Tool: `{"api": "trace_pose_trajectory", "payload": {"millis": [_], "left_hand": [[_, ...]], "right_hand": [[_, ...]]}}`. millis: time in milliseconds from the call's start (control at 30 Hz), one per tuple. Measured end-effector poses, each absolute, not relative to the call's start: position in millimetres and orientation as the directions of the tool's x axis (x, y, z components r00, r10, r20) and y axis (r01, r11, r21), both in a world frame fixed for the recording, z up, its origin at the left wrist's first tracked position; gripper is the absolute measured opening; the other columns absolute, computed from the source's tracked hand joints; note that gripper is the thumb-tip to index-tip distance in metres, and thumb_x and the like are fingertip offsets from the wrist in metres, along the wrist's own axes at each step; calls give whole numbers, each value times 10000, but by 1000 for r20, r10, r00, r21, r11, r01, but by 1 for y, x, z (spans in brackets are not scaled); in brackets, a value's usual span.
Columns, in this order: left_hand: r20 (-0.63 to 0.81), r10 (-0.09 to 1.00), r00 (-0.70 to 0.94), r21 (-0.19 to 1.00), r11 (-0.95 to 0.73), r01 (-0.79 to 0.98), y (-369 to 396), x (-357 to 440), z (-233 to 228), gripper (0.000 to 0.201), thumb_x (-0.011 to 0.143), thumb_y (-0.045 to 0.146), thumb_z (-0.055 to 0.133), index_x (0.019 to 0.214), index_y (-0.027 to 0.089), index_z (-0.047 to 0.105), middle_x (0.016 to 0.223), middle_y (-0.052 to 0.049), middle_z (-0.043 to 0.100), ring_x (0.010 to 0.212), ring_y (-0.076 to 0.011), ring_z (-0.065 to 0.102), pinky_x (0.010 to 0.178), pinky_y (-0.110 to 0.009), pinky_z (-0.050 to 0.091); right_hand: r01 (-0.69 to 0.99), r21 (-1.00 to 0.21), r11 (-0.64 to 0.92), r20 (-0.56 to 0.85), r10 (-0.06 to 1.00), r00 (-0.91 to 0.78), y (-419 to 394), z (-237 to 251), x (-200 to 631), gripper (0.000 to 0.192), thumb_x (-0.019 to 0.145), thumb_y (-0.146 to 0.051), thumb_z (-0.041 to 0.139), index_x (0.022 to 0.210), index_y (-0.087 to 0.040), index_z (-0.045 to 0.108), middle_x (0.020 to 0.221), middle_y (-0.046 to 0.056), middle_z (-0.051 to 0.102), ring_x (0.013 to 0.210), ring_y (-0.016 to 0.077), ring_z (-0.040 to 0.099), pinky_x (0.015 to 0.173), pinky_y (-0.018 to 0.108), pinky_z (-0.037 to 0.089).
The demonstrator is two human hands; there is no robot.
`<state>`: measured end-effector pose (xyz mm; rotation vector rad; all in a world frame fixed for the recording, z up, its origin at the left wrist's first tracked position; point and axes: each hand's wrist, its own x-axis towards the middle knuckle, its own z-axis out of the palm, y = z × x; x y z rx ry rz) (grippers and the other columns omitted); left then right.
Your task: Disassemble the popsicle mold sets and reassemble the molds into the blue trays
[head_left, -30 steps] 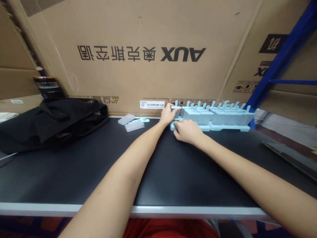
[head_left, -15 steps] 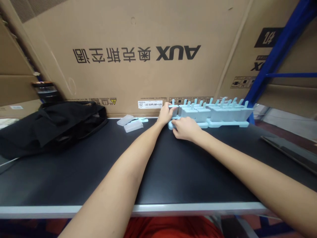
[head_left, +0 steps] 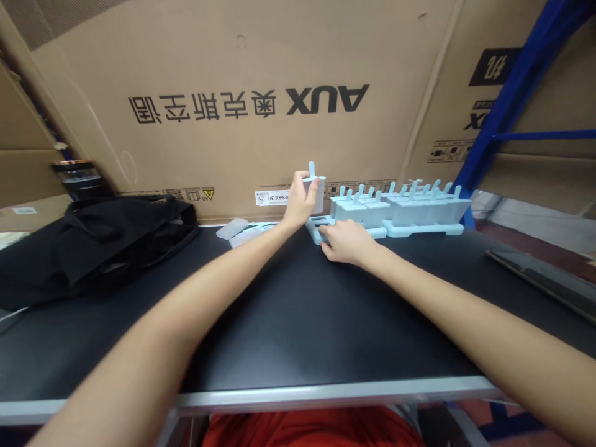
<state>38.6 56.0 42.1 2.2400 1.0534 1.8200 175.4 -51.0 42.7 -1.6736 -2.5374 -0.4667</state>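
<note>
My left hand is closed around a translucent popsicle mold with a light-blue stick lid, raised above the left end of a light-blue mold tray. Bare slots show in the tray below it. My right hand grips the tray's front left edge, fingers curled over the rim. Several more popsicle molds stand upright in this tray. A second group of molds fills the tray beside it on the right. Loose mold cups and blue stick lids lie to the left of my left hand.
A black bag rests on the left of the black table, with a dark-lidded jar behind it. A flat dark device lies at the right. A large cardboard box walls off the back, beside a blue metal post.
My left hand has lifted the popsicle mold up out of the tray's left end. My right hand stays on the tray edge. The view has shifted slightly.
</note>
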Motion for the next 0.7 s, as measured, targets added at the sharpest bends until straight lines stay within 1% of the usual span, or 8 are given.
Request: {"api": "trace_pose_trajectory", "payload": {"millis": [133, 233, 267, 300, 367, 433, 500, 700], "left_hand": [[868, 394, 303, 224, -854, 469, -11, -23, 38, 240, 1020, 429, 457, 1146, 227, 425, 1098, -76, 597, 1011, -197, 619, 920, -358, 490], [784, 425, 452, 147, -836, 529, -53, -69, 23, 204, 1013, 378, 488, 1137, 222, 443, 1001, -43, 586, 853, -166, 617, 816, -326, 512], [736, 446, 510, 119, -826, 551, -62, -79, 19, 215, 1009, 371, 501, 1153, 221, 448, 1016, -48, 591, 866, -171, 623, 809, -325, 516], [681, 463, 567, 82, -818, 569, -68, -85, 16, 219, 1006, 374, 507, 1156, 222, 459, 1037, -54, 600, 888, -181, 633, 808, -328, 520], [568, 496, 656, 1, -798, 602, -73, -87, 15, 233, 1005, 397, 495, 1155, 220, 480, 1076, -67, 618, 921, -205, 653, 791, -336, 528], [487, 540, 686, -63, -762, 645, -73, -80, 18, 260, 1006, 423, 465, 1159, 215, 492, 1091, -73, 642, 900, -225, 676, 734, -338, 531], [442, 585, 680, -103, -720, 686, -72, -73, 24, 293, 1007, 437, 441, 1187, 212, 490, 1092, -71, 676, 872, -241, 698, 683, -338, 526], [308, 659, 686, -236, -645, 727, -78, -76, 33, 469, 996, 458, 451, 1380, 195, 397, 1002, -69, 755, 850, -281, 736, 650, -341, 516]], "right_hand": [[929, 86, 359, 266, 891, -369, -51, 43, 179, 260, 872, -303, 549, 1016, -133, 682, 949, 204, 723, 895, 361, 695, 712, 398, 487], [938, -27, 346, 364, 877, -313, -57, 46, 178, 318, 987, -338, 393, 1097, -151, 625, 1007, 173, 723, 896, 299, 689, 719, 373, 483], [917, -103, 386, 399, 860, -317, -60, 47, 175, 355, 1024, -358, 325, 1138, -161, 597, 1005, 149, 725, 885, 263, 686, 727, 357, 486], [864, -204, 459, 429, 836, -343, -63, 47, 171, 376, 1044, -384, 291, 1171, -169, 571, 980, 121, 727, 862, 229, 682, 734, 338, 489], [658, -408, 633, 480, 762, -436, -68, 44, 161, 364, 1040, -437, 354, 1190, -174, 555, 888, 65, 718, 781, 177, 664, 724, 303, 492], [439, -524, 729, 518, 683, -516, -71, 37, 150, 328, 1010, -431, 451, 1159, -171, 584, 808, 32, 693, 708, 153, 641, 692, 288, 487], [369, -542, 755, 537, 649, -540, -70, 31, 144, 278, 990, -390, 493, 1098, -171, 628, 759, 15, 673, 645, 136, 618, 651, 277, 475], [360, -541, 760, 563, 645, -517, -62, 42, 163, 161, 881, -327, 643, 862, -168, 666, 685, 21, 679, 567, 122, 581, 565, 264, 453]]}}
